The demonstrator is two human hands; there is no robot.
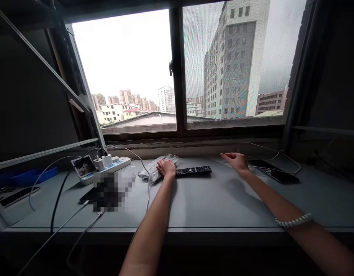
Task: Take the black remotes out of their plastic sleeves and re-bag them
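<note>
Ref pt = remote (194, 171): flat on desk (200, 207), btns up, visible part bare; its L end is by L hand (166, 168), contact unclear.

Progress (my read): mid-handling, not finished. Done as far as seen: remote lies out on the desk. Clear plastic bag (152, 171) just L of remote, rumpled, under L hand; contents can't tell. What's left: can't say from one view.

Grip: L hand palm-down on bag, fingers a bit curled; pressing or gripping, can't tell. R hand (236, 161) R of remote, apart from it, looks raised, shadow on desk beneath; thumb & fingertips drawn nearly together, pinch-like. Anything thin in it? Can't tell.

Edges/room: desk's front edge is nearer the wearer than remote; best room = stretch between the two, tho forearms cross it. Beyond remote: window frame (181, 76) & wall, tight. Far L of remote: power strip (122, 164), w/ white cable (148, 188) running by bag, snag risk. Well R of remote: black phone (280, 173), limits R side.
</note>
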